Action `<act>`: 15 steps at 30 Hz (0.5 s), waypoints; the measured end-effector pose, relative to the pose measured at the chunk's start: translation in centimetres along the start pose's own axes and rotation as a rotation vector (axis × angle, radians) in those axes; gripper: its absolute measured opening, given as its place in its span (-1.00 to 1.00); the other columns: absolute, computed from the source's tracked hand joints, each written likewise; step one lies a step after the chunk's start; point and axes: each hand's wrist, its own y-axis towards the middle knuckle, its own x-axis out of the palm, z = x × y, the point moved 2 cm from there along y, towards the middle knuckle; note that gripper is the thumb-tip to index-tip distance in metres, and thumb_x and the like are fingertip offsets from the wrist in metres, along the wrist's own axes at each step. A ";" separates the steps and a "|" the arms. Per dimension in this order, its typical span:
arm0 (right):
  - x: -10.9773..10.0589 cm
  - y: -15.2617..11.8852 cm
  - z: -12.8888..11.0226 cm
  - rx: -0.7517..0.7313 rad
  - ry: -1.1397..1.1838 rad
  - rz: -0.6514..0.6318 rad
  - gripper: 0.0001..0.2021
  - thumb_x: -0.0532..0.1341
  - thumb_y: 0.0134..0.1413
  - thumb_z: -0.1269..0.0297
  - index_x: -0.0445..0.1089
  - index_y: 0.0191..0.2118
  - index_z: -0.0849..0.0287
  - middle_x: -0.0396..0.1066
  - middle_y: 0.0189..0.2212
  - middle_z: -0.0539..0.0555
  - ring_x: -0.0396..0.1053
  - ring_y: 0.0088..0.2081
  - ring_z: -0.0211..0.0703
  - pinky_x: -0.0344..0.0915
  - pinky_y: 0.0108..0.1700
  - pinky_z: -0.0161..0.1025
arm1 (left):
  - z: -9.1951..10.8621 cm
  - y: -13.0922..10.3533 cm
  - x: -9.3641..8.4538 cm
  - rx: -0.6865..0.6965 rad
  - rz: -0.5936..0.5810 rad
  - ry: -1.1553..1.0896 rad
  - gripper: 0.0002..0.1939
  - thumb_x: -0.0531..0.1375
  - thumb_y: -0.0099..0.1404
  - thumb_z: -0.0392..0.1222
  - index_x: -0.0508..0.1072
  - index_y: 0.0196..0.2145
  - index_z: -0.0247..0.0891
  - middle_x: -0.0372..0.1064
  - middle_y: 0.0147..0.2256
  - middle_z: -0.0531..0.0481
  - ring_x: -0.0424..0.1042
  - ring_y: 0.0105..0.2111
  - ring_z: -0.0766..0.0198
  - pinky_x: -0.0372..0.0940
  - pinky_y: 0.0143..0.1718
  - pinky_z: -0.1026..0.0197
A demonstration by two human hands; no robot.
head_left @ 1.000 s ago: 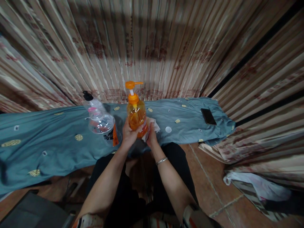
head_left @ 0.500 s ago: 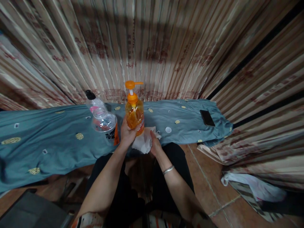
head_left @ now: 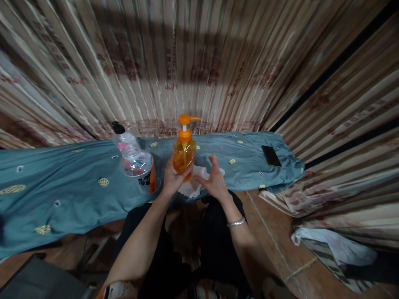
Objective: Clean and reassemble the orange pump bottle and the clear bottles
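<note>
An orange pump bottle [head_left: 183, 154], see-through with amber liquid inside, stands upright in my left hand [head_left: 175, 176], whose fingers wrap round its lower part. Just to the right, my right hand [head_left: 215, 178] is open, thumb and fingers spread apart, close to the bottle with nothing in its grasp. Beneath the hands a crumpled white tissue [head_left: 190, 189] lies on the teal cloth [head_left: 87, 195]. Part of a round white disc [head_left: 222, 171] shows behind my right fingers.
Left of my hands stand a clear wide bottle [head_left: 137, 164] with an orange and black label and a clear bottle with a black top [head_left: 120, 133]. A dark phone [head_left: 271, 155] lies at the right. Pleated curtains [head_left: 199, 62] hang behind the cloth-covered surface.
My right hand has let go of the tissue, which now lies on the cloth, and has risen with fingers spread. My left hand has shifted the pump bottle a little to the right.
</note>
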 end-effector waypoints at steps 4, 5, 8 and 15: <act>3.2 0.4 -1.3 -0.021 0.086 -0.198 0.37 0.72 -0.15 -0.03 0.10 0.71 0.17 0.41 0.56 0.46 0.47 0.53 0.46 0.42 0.56 0.36 | -0.7 -0.2 1.2 0.006 -0.053 0.014 -0.47 0.45 0.55 0.09 0.57 0.32 -0.21 0.61 0.22 -0.21 0.66 0.15 -0.06 0.60 0.21 -0.27; 3.8 0.6 -1.2 -0.005 0.100 -0.214 0.39 0.72 -0.16 0.02 0.06 0.72 0.18 0.44 0.54 0.46 0.53 0.48 0.44 0.47 0.52 0.34 | -0.9 -0.3 1.5 0.003 -0.064 0.020 -0.48 0.44 0.57 0.09 0.57 0.32 -0.20 0.60 0.24 -0.22 0.66 0.15 -0.06 0.61 0.21 -0.26; 4.5 1.4 -0.5 0.048 0.120 -0.223 0.45 0.72 -0.15 0.12 -0.07 0.75 0.18 0.53 0.46 0.44 0.64 0.37 0.39 0.55 0.45 0.28 | -1.5 -0.3 2.0 -0.004 -0.095 0.035 -0.48 0.43 0.58 0.08 0.57 0.34 -0.19 0.58 0.28 -0.23 0.64 0.19 -0.08 0.60 0.23 -0.28; 3.9 3.7 1.4 0.037 0.061 -0.155 0.18 0.72 -0.11 0.11 0.23 0.60 0.07 0.67 0.30 0.29 0.71 0.25 0.30 0.63 0.36 0.21 | -2.1 0.5 3.0 0.001 -0.146 0.036 -0.39 0.44 0.56 0.09 0.52 0.43 -0.16 0.50 0.40 -0.27 0.58 0.31 -0.18 0.52 0.35 -0.40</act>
